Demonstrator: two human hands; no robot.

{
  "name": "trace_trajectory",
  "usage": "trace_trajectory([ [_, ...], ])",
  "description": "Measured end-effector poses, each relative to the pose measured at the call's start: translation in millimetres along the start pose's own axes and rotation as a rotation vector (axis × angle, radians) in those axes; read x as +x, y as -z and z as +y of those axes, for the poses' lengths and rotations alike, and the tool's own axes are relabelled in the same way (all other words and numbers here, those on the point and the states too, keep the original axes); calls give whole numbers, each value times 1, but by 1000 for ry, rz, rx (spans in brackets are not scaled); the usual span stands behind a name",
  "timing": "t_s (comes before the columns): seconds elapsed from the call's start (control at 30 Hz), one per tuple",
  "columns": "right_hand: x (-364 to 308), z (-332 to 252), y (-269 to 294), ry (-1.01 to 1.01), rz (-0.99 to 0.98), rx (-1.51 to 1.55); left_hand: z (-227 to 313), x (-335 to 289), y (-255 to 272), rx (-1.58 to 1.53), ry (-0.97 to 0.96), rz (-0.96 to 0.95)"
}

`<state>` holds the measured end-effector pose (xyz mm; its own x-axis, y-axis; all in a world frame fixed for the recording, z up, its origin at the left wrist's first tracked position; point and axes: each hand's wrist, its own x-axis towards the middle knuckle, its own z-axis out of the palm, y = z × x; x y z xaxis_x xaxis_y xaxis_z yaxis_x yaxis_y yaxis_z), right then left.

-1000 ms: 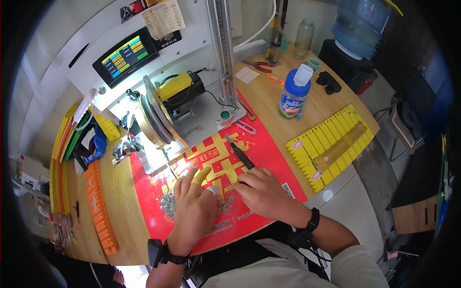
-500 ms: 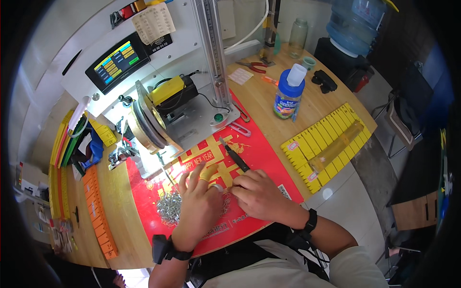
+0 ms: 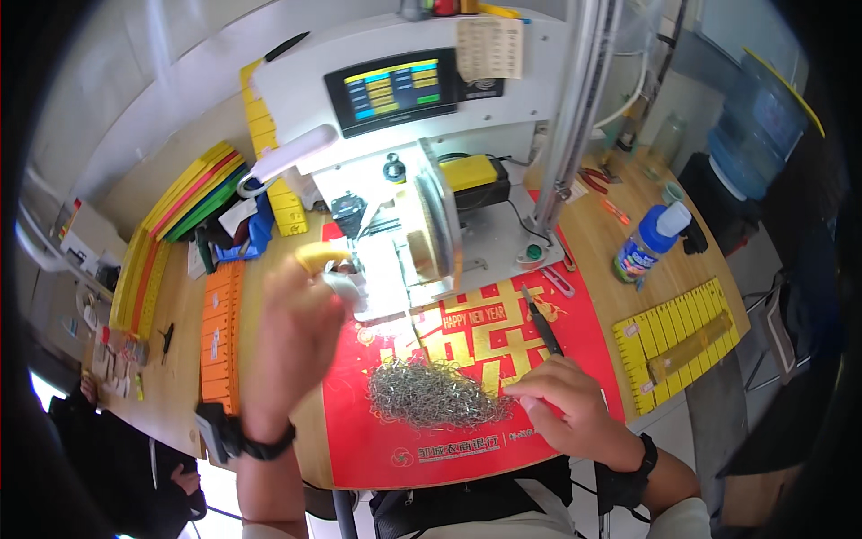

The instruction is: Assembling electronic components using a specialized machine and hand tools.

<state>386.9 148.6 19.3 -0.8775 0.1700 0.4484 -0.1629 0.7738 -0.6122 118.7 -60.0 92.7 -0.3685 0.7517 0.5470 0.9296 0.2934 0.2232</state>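
Note:
My left hand (image 3: 301, 328) is raised at the left front of a bench machine (image 3: 422, 220) with a round wheel. Motion smears its fingers, so their grip is hidden; a yellow cover (image 3: 319, 258) shows on one finger and something pale near the thumb. At the right edge of a tangled heap of thin silvery metal wire pieces (image 3: 431, 395), my right hand (image 3: 575, 409) has its fingers curled, index tip close to the heap. What its fingertips hold is too small to make out. A slim black-handled tool (image 3: 543, 328) lies just beyond that hand on the red printed mat (image 3: 395, 463).
A lit screen (image 3: 392, 90) sits on the machine's panel. To the right are a blue-lidded bottle (image 3: 642, 247), a yellow ruled board (image 3: 687, 337) and red-handled pliers (image 3: 593, 181). On the left lie an orange ruled strip (image 3: 222, 332) and a blue bin (image 3: 259, 229).
My left hand has moved away from my right hand, leftward and up to the machine, uncovering the wire heap. The view has turned left. The black-handled tool stays on the mat.

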Motion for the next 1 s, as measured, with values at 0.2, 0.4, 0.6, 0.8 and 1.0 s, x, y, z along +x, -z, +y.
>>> trace_trajectory([
  [0.2, 111, -74, -69, -109, -117, 863, -66, 34, 17, -172, 84, -18],
  [0.4, 173, -44, -165, -809, 347, 1604, -79, 38, 12, -132, 28, 50],
  [0.6, 160, -71, -158, -745, 431, 1597, -91, 26, 22, -163, 76, 1],
  [0.8, 110, -38, -124, 140, 371, 83, -81, 33, 22, -215, 98, -41],
  [1.0, 114, -34, -101, 329, 385, -136, -85, 30, 22, -190, 125, -95],
])
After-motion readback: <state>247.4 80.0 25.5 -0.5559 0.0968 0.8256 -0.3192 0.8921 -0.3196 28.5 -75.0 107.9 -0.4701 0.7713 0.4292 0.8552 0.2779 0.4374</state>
